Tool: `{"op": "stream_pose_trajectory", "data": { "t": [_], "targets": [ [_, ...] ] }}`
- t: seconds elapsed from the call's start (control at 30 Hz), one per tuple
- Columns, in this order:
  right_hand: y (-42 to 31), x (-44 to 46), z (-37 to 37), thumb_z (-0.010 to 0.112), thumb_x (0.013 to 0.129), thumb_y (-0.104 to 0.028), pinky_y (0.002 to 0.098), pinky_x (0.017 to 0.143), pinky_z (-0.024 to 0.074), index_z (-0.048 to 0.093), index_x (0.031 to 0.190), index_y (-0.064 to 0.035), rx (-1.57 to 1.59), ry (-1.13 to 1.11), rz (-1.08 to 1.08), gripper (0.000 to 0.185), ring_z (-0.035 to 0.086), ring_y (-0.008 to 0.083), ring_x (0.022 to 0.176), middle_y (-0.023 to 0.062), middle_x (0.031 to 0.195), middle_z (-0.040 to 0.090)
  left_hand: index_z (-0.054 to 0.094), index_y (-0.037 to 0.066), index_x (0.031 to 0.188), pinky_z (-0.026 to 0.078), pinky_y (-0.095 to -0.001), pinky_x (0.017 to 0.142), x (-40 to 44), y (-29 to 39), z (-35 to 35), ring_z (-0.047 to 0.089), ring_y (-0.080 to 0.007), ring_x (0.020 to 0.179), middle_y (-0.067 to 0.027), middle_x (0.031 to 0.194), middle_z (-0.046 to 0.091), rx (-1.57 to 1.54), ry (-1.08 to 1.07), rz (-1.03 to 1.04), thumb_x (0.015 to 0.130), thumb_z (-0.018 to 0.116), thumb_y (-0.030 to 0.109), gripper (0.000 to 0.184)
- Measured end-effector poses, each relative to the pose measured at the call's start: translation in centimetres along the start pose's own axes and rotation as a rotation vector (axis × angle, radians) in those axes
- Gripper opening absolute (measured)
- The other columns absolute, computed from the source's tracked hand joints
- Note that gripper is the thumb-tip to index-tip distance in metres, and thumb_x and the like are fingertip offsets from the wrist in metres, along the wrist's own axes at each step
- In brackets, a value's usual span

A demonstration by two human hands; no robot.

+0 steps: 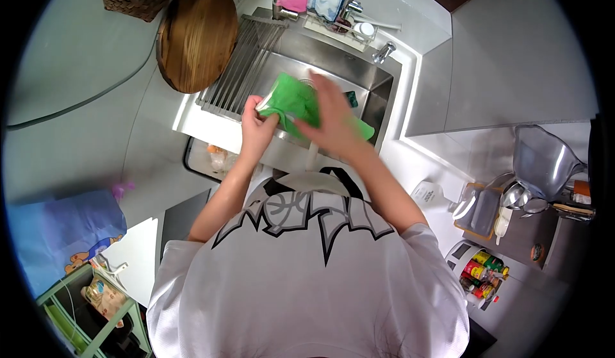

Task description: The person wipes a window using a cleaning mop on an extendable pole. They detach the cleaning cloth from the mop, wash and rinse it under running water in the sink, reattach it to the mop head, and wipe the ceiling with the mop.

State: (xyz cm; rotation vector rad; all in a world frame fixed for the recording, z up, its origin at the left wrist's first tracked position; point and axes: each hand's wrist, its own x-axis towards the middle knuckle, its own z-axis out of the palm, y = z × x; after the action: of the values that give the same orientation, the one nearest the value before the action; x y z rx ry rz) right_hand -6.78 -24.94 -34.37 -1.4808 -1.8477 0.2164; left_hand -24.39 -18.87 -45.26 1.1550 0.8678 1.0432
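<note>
Head view, left hand grasping a green cloth above the steel sink, right hand blurred at the cloth's right side, its grip impossible to tell, wooden board at far left.

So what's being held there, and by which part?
A green cloth: the left hand grips it near its left edge. The right hand is blurred; its hold can't be told.

Loose white tee, short sleeves, spiky black-outlined lettering across it with some grey bits; can't really read it from this angle tbh.
</note>
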Motion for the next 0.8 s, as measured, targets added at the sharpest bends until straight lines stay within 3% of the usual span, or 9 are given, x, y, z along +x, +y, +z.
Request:
{"op": "stream_pose_trajectory", "data": {
  "t": [0.13, 0.23, 0.33, 0.53, 0.67, 0.8],
  "targets": [
    [6.0, -3.9, -6.2, 0.074, 0.074, -0.017, 0.0394, 0.097, 0.0415, 0.050, 0.126, -0.0061, -0.065, -0.225, 0.204, 0.059, 0.053, 0.0330, 0.112, 0.0152, 0.118, 0.057, 0.054, 0.000, 0.111, 0.051, -0.0263, 0.079, 0.6, 2.0, -1.3, 0.061, -0.0120, 0.089, -0.0047, 0.097, 0.064, 0.054, -0.173, -0.152, 0.080, 0.056, -0.007, 0.032],
    [6.5, -6.1, -6.9, 0.074, 0.074, -0.013, 0.0372, 0.092, 0.0451, 0.053, 0.122, -0.0061, 0.203, -0.202, 0.409, 0.052, 0.057, 0.0306, 0.108, 0.0136, 0.116, 0.060, 0.057, 0.000, 0.116, 0.048, -0.0241, 0.083, 0.7, 3.4, -1.6, 0.061, -0.0092, 0.090, -0.0035, 0.099, 0.066, 0.087, -0.305, -0.232, 0.078, 0.060, -0.008, 0.039],
    [6.6, -7.0, -5.8, 0.073, 0.075, -0.008, 0.0360, 0.088, 0.0475, 0.052, 0.122, -0.0062, 0.280, -0.193, 0.412, 0.052, 0.059, 0.0290, 0.106, 0.0139, 0.115, 0.060, 0.058, -0.001, 0.109, 0.046, -0.0195, 0.069, 0.6, 3.5, -1.1, 0.060, -0.0050, 0.077, -0.0012, 0.088, 0.066, 0.134, -0.301, -0.183, 0.077, 0.063, -0.008, 0.033],
    [6.2, -7.6, -5.4, 0.071, 0.077, -0.023, 0.0392, 0.084, 0.0496, 0.053, 0.121, -0.0060, 0.087, -0.250, 0.424, 0.051, 0.061, 0.0368, 0.096, 0.0186, 0.106, 0.063, 0.057, 0.001, 0.099, 0.039, -0.0172, 0.057, 0.1, 0.7, -0.4, 0.054, -0.0031, 0.066, 0.0016, 0.078, 0.062, 0.153, -0.203, -0.050, 0.076, 0.062, -0.008, 0.024],
    [7.0, -8.6, -4.9, 0.070, 0.077, -0.025, 0.0400, 0.082, 0.0501, 0.055, 0.120, -0.0057, 0.066, -0.156, 0.284, 0.050, 0.061, 0.0369, 0.095, 0.0189, 0.105, 0.064, 0.057, 0.000, 0.098, 0.040, -0.0188, 0.056, -0.3, 0.0, 0.6, 0.054, -0.0046, 0.065, -0.0001, 0.077, 0.061, 0.115, -0.047, -0.032, 0.075, 0.061, -0.008, 0.025],
    [7.4, -9.7, -3.9, 0.069, 0.078, -0.027, 0.0395, 0.081, 0.0509, 0.058, 0.117, -0.0047, 0.009, -0.136, 0.308, 0.046, 0.062, 0.0351, 0.094, 0.0181, 0.106, 0.064, 0.056, 0.000, 0.097, 0.045, -0.0219, 0.060, -0.7, 0.0, 1.3, 0.057, -0.0082, 0.068, -0.0024, 0.079, 0.062, 0.120, 0.013, -0.026, 0.074, 0.059, -0.008, 0.024]
  ]
}}
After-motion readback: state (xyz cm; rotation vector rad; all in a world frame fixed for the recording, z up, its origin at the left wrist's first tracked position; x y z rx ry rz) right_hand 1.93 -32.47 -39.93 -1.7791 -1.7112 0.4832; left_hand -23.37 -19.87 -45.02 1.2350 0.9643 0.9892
